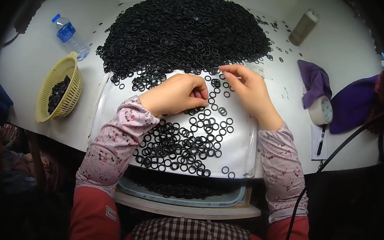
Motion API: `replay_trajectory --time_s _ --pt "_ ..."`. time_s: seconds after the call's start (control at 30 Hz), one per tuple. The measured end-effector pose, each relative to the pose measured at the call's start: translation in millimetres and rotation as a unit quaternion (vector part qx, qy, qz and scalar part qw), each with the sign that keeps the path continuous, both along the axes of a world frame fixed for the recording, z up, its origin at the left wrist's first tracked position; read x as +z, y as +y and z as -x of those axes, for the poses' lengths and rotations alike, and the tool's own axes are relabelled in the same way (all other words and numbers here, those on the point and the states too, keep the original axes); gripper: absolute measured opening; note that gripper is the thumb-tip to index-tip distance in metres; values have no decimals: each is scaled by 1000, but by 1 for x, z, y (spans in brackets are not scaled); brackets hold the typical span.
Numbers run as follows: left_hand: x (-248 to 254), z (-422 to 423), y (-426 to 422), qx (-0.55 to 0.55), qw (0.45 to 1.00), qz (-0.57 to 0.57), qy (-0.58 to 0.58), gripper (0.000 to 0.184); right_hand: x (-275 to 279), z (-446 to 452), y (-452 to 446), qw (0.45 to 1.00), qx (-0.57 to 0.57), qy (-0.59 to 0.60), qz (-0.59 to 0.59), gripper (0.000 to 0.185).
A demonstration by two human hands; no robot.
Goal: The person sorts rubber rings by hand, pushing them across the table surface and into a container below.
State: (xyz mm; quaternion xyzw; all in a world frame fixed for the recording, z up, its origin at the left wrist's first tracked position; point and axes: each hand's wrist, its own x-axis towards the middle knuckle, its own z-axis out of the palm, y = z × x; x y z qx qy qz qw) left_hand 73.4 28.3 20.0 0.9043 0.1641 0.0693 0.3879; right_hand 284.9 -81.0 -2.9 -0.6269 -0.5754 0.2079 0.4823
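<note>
A big heap of black rubber rings [188,33] rises at the back of the table. Several loose rings [177,145] lie spread and partly stacked on a white sheet [238,153] in front of it. Over the sheet, my left hand [178,93] is closed, its fingers curled and its thumb tip beside some rings; what it pinches, if anything, is hidden. My right hand [250,92] is at the heap's front edge, index finger and thumb stretched out with a small gap between their tips. A few rings lie between the two hands.
Below the table edge sits a blue tray [235,199] of rings in a drawer. At left are a yellow basket [74,92] with black pieces and a water bottle [68,33]. At right are a tumbler [304,28], purple cloth [315,81], tape roll [320,110] and cable [329,160].
</note>
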Motion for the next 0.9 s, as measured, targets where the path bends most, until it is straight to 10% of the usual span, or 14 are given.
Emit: replay_trajectory --time_s 0.33,0.47,0.7,0.83,0.9 --pt "-1 24 0 60 995 -76 -36 17 17 -2 -6 998 -10 13 54 23" --pt "-13 21 -6 -18 991 -101 -90 19 -6 -5 -6 975 39 -218 -23 22" --pt "9 17 -18 -29 998 56 8 19 9 1 -5 995 -11 -70 63 18" --pt "-20 5 -15 24 960 -194 -199 29 -15 -10 14 931 -68 -305 -186 21" --pt "-27 5 -12 -42 975 -149 -157 32 -8 -3 6 981 -16 -181 -62 23"
